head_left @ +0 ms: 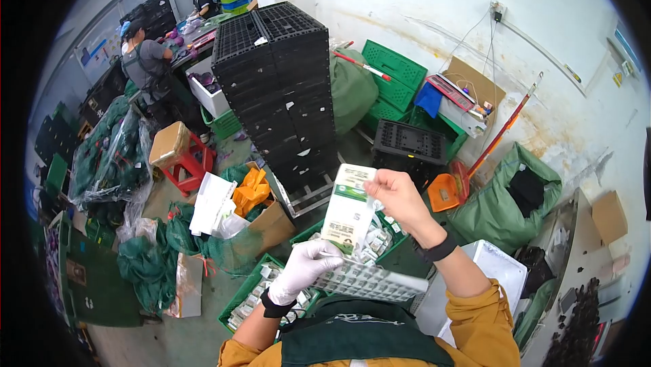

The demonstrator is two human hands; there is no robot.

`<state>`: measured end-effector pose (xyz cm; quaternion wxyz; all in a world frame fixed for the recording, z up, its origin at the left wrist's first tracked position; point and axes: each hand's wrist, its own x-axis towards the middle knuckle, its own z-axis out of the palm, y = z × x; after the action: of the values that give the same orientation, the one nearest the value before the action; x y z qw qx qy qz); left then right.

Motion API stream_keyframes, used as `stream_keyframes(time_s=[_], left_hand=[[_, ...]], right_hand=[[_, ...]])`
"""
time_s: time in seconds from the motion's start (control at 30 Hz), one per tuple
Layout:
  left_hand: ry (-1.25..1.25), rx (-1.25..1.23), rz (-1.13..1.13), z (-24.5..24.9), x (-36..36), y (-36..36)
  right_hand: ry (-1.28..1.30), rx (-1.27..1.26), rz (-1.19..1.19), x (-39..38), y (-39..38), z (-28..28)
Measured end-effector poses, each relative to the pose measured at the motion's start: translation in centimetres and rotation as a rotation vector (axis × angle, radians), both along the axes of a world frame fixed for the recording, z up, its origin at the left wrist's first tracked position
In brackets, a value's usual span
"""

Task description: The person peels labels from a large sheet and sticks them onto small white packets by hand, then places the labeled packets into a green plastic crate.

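A long white-and-green printed label strip [350, 210] is stretched upright between my hands. My right hand [400, 201], bare with a black band at the wrist, pinches its upper right edge. My left hand [305, 269], in a white glove, is closed at the strip's lower end, where its fingertips are partly hidden. Just below lies a grey gridded sheet or tray [380, 280], close under my left hand. Green crates [229, 299] holding several small white packs [375, 241] stand beneath and beside my hands.
A tall stack of black crates [278, 82] rises ahead. A cardboard box [274, 221] with papers and an orange bag stands left, near a red stool [186, 174]. At right are a green sack [505, 208] and white box [491, 272]. Two people work at the back left.
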<state>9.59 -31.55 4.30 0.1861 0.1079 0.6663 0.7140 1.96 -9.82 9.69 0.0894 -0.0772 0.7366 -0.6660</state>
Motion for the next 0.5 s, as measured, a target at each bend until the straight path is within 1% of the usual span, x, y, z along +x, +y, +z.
stream_keyframes(time_s=[0.03, 0.07, 0.1, 0.13, 0.17, 0.2, 0.27, 0.3, 0.37, 0.4, 0.47, 0.5], left_hand=[[0.028, -0.001, 0.055, -0.1, -0.1, 0.0], [0.057, -0.001, 0.114, -0.2, -0.2, -0.1], [0.100, -0.057, 0.146, 0.6, -0.3, 0.0], [0.098, -0.056, 0.152, 0.8, -0.5, 0.0], [0.101, -0.064, 0.154, 0.9, -0.5, 0.0], [0.105, -0.074, 0.154, 1.0, -0.5, 0.1], [0.153, -0.045, 0.138, 1.1, -0.4, 0.4], [0.186, -0.055, 0.150, 1.1, -0.4, 0.4], [0.230, -0.039, 0.190, 1.4, -0.5, 0.4], [0.230, -0.039, 0.192, 1.5, -0.5, 0.2], [0.087, -0.003, 0.246, 1.6, -0.7, -0.6], [0.059, 0.001, 0.259, 1.7, -0.8, -0.9]], right_hand=[[0.192, 0.227, -0.069, -0.3, 0.0, -0.2], [0.193, 0.228, -0.066, -0.1, -0.1, -0.3], [0.232, 0.209, 0.021, 0.8, -0.6, 0.2], [0.268, 0.188, 0.108, 1.9, -1.2, 0.8], [0.301, 0.285, 0.186, 2.9, -2.0, 1.4], [0.204, 0.209, 0.234, 3.6, -3.1, 1.3], [0.469, 0.384, 0.145, 3.7, -4.3, -0.6], [0.469, 0.382, 0.143, 3.6, -4.3, -0.7], [0.578, 0.624, -0.069, 3.1, -3.9, -0.7], [0.591, 0.651, -0.113, 2.3, -3.0, -0.7], [0.515, 0.637, -0.070, 1.4, -1.3, -0.3], [0.398, 0.537, 0.027, 1.5, -0.7, 0.3]])
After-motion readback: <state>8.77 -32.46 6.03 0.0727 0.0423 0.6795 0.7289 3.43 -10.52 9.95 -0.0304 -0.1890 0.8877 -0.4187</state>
